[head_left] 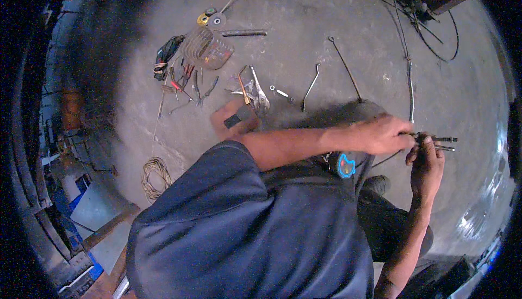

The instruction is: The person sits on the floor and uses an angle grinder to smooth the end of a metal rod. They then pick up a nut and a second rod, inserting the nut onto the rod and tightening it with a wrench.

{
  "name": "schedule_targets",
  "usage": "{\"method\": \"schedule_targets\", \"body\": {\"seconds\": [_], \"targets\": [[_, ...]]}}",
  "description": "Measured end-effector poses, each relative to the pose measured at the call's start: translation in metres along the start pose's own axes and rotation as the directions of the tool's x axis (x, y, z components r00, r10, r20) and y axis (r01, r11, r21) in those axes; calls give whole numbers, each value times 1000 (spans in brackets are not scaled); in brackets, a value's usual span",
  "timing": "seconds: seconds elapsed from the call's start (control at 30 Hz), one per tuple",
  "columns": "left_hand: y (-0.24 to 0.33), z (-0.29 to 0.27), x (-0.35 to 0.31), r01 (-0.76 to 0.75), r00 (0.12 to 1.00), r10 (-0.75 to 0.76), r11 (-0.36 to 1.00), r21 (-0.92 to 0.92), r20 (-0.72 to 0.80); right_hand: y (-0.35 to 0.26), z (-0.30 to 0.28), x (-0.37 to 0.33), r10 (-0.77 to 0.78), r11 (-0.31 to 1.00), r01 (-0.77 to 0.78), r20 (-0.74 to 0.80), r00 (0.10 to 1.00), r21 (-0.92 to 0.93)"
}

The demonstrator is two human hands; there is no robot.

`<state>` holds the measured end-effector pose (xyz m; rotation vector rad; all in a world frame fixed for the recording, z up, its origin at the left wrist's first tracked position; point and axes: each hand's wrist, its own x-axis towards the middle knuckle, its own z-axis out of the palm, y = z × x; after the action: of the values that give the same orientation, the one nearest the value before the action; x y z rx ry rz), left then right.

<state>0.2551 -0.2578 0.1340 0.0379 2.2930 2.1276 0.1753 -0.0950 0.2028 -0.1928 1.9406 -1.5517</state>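
Observation:
My left arm reaches across to the right, and my left hand (385, 134) is closed with its fingers curled at the near end of two short metal rods. My right hand (427, 157) meets it there, thumb and fingers pinched round the same pair. A dark metal rod (447, 139) and a lighter metal rod (447, 148) stick out side by side to the right of my fingers. How they join is hidden by the hands. A cable (410, 89) comes down from the far side and ends close behind my hands.
Wrenches (311, 87), a long thin rod (345, 69), locking pliers (260, 93) and several pliers (197, 85) lie across the concrete floor. Beyond them are a clear plastic basket (220, 54) and grinding discs (216, 21). Coiled rope (156, 179) lies at left; dark cables (457, 43) loop at far right.

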Motion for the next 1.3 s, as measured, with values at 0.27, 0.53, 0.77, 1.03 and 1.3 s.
{"method": "schedule_targets", "body": {"seconds": [0.27,0.53,0.77,1.03,1.3], "targets": [[-103,-300,-177,789,431,175,403,464,-885,-19,-80,-3,-132,919,99,60,989,382],[-185,-381,-302,891,431,-279,-17,453,-858,-26,-117,-4,-115,885,131,-63,991,447],[-118,-361,-252,847,532,-147,94,524,-834,-20,-141,4,-132,905,128,-19,991,405],[-134,-221,-161,653,755,-233,180,736,-613,-25,-135,6,-182,914,158,30,983,374],[-135,-155,-131,647,762,-326,356,674,-559,-36,-119,-4,-219,920,260,-165,962,294]]}}
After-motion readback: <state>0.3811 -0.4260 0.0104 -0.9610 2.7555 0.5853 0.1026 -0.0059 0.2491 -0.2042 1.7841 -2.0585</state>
